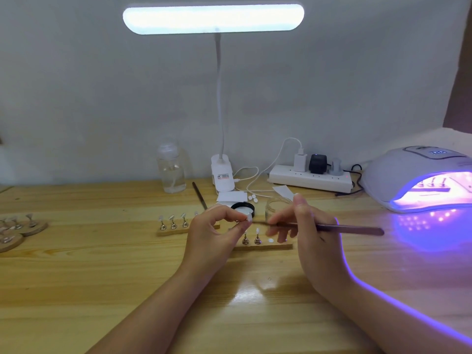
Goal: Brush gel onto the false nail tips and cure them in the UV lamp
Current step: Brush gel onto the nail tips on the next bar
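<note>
Brush tip hidden behind right hand's fingers

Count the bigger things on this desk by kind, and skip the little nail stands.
Lamps: 2, the desk lamp and the UV lamp
Slim tools: 2, the held brush and the lying tool
Clear bottle: 1
Glass jar: 1
Black lid: 1
Power strip: 1
Total: 8

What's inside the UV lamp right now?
Inside the lit UV lamp a wooden strip carries about three nail-tip stands under the purple glow. The lamp's hood hides the rest of the chamber, so there may be more I can't see.
</note>
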Action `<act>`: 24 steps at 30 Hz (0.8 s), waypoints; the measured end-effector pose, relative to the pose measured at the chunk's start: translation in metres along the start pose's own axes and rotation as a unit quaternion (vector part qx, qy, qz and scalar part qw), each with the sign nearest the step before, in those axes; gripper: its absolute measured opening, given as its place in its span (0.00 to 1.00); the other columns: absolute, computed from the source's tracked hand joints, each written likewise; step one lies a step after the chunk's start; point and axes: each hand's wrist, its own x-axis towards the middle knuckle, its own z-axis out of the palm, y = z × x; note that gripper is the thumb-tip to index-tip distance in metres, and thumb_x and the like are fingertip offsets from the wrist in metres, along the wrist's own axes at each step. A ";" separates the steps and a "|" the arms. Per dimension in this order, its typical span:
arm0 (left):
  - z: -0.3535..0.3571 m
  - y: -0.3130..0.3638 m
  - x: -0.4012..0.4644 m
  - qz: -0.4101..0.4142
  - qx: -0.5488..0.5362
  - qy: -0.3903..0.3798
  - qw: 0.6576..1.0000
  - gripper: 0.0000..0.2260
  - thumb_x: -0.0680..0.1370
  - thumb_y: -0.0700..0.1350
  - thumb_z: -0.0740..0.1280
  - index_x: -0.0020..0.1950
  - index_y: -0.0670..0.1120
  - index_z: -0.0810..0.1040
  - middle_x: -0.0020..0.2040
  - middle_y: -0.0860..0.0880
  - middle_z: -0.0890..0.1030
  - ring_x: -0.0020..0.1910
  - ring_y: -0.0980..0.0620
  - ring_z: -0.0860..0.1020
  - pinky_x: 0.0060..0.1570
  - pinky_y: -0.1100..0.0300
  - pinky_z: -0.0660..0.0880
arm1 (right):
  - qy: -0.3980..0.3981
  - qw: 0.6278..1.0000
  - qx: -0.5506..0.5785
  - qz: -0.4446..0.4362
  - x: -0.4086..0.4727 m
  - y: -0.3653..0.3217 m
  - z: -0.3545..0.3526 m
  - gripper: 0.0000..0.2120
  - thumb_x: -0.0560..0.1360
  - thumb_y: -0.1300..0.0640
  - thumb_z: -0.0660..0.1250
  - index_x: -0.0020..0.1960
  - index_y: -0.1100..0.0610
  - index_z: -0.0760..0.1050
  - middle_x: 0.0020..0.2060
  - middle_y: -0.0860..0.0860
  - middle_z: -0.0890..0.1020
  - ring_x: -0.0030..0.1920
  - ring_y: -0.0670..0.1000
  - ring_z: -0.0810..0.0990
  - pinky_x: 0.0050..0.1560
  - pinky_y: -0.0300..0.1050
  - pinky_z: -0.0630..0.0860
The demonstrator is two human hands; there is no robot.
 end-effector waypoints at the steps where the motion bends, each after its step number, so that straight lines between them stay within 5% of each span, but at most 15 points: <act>1: 0.000 0.000 0.000 0.001 0.001 -0.001 1.000 0.07 0.67 0.40 0.75 0.34 0.52 0.80 0.33 0.57 0.80 0.38 0.59 0.76 0.43 0.40 0.75 | -0.002 1.000 -0.008 -0.004 0.000 0.000 0.000 0.20 0.76 0.48 0.57 0.33 0.56 0.79 0.28 0.54 0.81 0.26 0.45 0.76 0.31 0.30 0.69; 6: 0.000 0.000 0.000 -0.001 -0.005 0.004 1.000 0.08 0.67 0.40 0.75 0.34 0.51 0.80 0.33 0.55 0.80 0.38 0.57 0.76 0.43 0.40 0.75 | -0.015 0.999 0.015 0.030 -0.001 0.001 -0.001 0.23 0.75 0.49 0.54 0.28 0.56 0.78 0.23 0.55 0.79 0.24 0.47 0.76 0.29 0.33 0.71; 12: 0.000 0.002 0.000 0.008 -0.008 -0.002 1.000 0.08 0.67 0.40 0.74 0.34 0.53 0.81 0.32 0.58 0.80 0.38 0.60 0.77 0.44 0.40 0.75 | -0.012 1.000 0.003 0.007 0.001 -0.001 -0.002 0.21 0.76 0.51 0.53 0.34 0.57 0.79 0.26 0.55 0.81 0.25 0.44 0.77 0.30 0.29 0.69; 15: -0.001 0.003 0.000 0.033 -0.014 -0.004 0.999 0.09 0.68 0.39 0.73 0.36 0.55 0.81 0.37 0.61 0.82 0.41 0.63 0.78 0.44 0.52 0.77 | 0.016 1.000 0.004 0.013 0.001 -0.001 -0.004 0.22 0.76 0.45 0.52 0.37 0.55 0.78 0.23 0.54 0.80 0.23 0.46 0.76 0.28 0.30 0.70; 18: -0.001 0.003 0.000 0.048 -0.013 -0.006 0.999 0.11 0.68 0.38 0.73 0.38 0.56 0.81 0.39 0.63 0.80 0.41 0.65 0.78 0.42 0.68 0.74 | -0.003 0.998 -0.061 -0.012 0.002 0.000 -0.009 0.16 0.77 0.44 0.54 0.42 0.49 0.77 0.31 0.47 0.83 0.30 0.44 0.78 0.33 0.28 0.70; 22: 0.000 0.003 -0.001 0.045 -0.010 -0.024 0.999 0.11 0.68 0.37 0.72 0.39 0.55 0.82 0.35 0.61 0.81 0.40 0.62 0.78 0.42 0.64 0.74 | -0.079 0.978 -0.189 -0.034 0.003 0.003 -0.012 0.06 0.72 0.48 0.69 0.45 0.49 0.77 0.39 0.44 0.81 0.43 0.43 0.80 0.41 0.33 0.73; 24: 0.000 0.004 -0.001 0.063 -0.002 -0.033 0.997 0.11 0.68 0.36 0.73 0.40 0.53 0.82 0.36 0.59 0.81 0.40 0.62 0.78 0.44 0.68 0.72 | -0.106 0.966 -0.230 -0.059 0.003 0.006 -0.011 0.11 0.69 0.54 0.73 0.49 0.50 0.76 0.43 0.42 0.80 0.48 0.41 0.78 0.46 0.30 0.71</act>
